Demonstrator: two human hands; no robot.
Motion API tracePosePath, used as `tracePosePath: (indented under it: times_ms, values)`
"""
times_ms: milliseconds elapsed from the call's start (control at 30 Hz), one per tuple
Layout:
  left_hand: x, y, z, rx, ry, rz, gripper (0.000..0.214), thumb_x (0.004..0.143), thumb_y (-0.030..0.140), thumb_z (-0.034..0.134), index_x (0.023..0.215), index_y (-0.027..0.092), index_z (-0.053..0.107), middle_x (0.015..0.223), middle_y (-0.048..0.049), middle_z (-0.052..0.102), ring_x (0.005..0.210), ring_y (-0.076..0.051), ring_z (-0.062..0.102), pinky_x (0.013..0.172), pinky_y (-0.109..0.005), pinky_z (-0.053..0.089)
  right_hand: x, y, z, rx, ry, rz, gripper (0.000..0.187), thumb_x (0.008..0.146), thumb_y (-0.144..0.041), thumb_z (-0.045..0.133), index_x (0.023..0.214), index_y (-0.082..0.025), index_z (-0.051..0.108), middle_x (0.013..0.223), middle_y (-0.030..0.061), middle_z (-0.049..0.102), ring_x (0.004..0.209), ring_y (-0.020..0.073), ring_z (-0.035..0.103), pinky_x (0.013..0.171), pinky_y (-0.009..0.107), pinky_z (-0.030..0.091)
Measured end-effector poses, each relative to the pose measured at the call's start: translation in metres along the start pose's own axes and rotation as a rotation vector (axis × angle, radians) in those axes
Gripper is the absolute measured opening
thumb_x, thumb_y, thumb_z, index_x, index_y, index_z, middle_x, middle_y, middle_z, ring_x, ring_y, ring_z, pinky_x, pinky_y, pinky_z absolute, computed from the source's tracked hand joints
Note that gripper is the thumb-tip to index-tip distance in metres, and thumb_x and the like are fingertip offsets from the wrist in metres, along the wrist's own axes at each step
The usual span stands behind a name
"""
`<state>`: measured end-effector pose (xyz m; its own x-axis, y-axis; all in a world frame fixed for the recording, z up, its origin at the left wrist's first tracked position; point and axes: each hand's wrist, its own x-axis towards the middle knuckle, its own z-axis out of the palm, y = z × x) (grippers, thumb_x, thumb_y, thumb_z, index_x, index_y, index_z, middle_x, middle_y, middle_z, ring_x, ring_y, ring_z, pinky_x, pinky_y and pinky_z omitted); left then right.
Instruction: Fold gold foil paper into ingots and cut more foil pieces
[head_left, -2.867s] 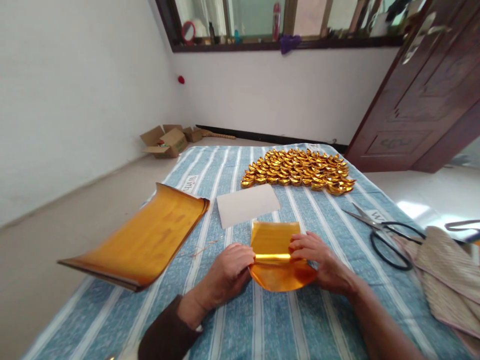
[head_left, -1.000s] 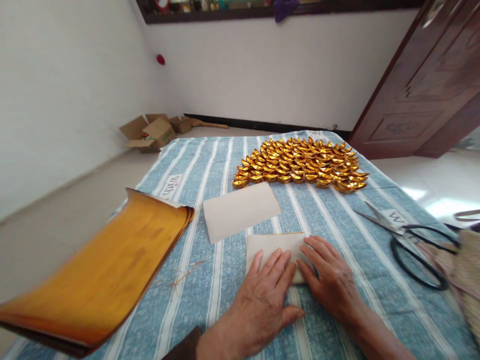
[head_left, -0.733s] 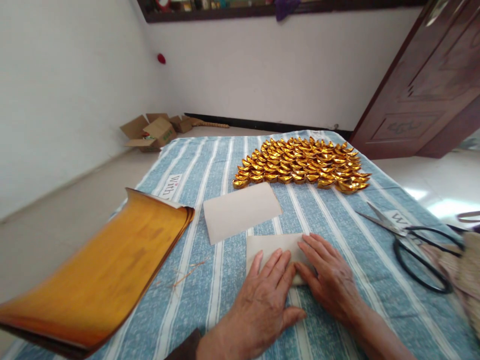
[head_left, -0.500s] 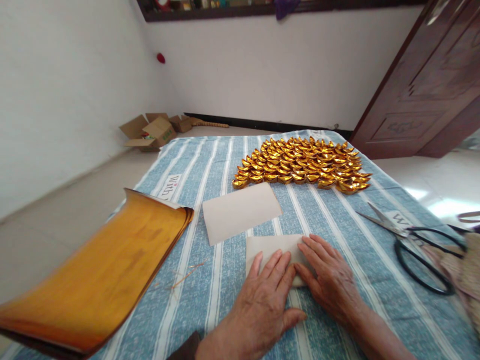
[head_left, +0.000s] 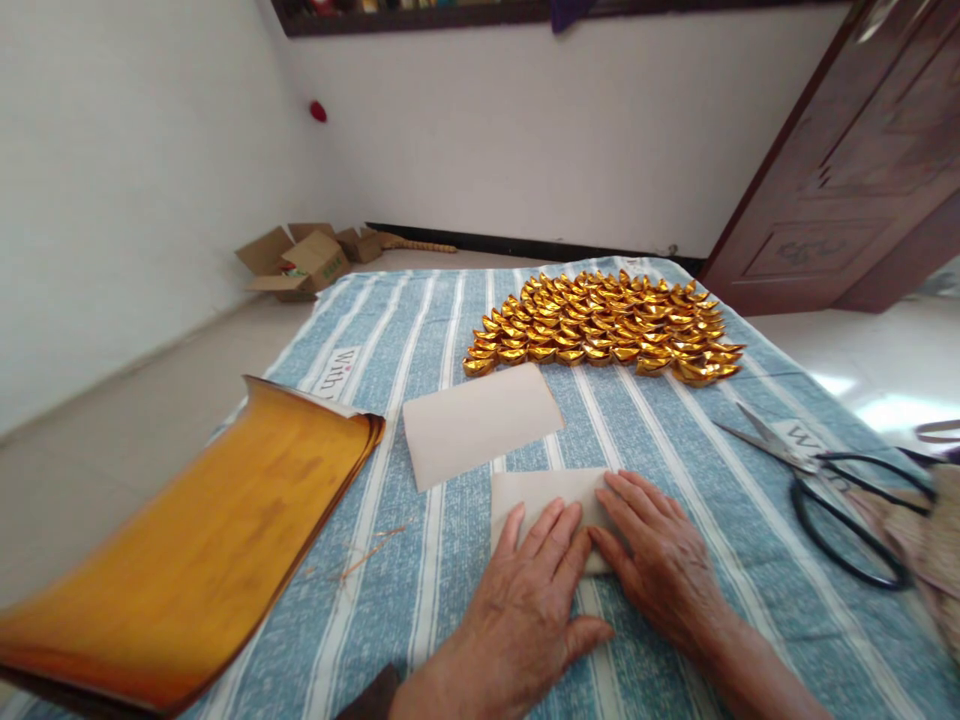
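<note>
Flat under both hands lies a sheet of paper (head_left: 551, 487), its pale side up, with the lower part hidden by the fingers. My left hand (head_left: 529, 590) rests on it with the fingers stretched out and the thumb apart. On the paper's right edge lies my right hand (head_left: 652, 545), fingers extended, its thumb meeting the left forefinger. Neither hand grips anything. Just beyond, a second pale sheet of paper (head_left: 480, 425) lies at a slant. Farther back, many folded gold foil paper ingots (head_left: 600, 320) stand in close rows.
A stack of gold foil paper (head_left: 202, 530) curls over the left table edge. Scissors with black handles (head_left: 814, 465) lie open on the right. Striped blue cloth (head_left: 420, 330) covers the table. Cardboard boxes (head_left: 300, 262) sit on the floor behind; a wooden door (head_left: 832, 200) stands at right.
Both hands stay flat on the paper with almost no motion. The view has shifted very slightly; the sheets, ingots and scissors keep their places.
</note>
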<state>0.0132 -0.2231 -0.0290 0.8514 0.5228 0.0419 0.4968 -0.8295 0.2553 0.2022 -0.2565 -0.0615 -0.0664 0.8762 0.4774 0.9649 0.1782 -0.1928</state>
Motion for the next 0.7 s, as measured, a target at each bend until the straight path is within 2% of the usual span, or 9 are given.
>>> tracePosePath:
  times_ms: [500,700]
  values:
    - [-0.0014,0.0001,0.0002,-0.014,-0.017,-0.008,0.068,0.09,0.056,0.046,0.143,0.017,0.034,0.15,-0.0127,0.035,0.141,-0.03,0.026,0.113,-0.058,0.023,-0.001,-0.0012,-0.0007,-0.034,-0.007,-0.01,0.028,0.093,-0.03,0.044,0.106,-0.016,0.065,0.121,0.0127,0.064,0.116,0.0305,0.055,0.091,0.045,0.047]
    - [-0.0011,0.0012,-0.0013,0.001,-0.062,-0.02,0.069,0.091,0.057,0.043,0.145,0.016,0.03,0.152,-0.0114,0.032,0.143,-0.029,0.021,0.114,-0.057,0.02,-0.0008,-0.0007,-0.0014,-0.073,-0.006,-0.045,0.027,0.094,-0.027,0.042,0.105,-0.015,0.064,0.12,0.0124,0.064,0.115,0.0305,0.055,0.089,0.044,0.047]
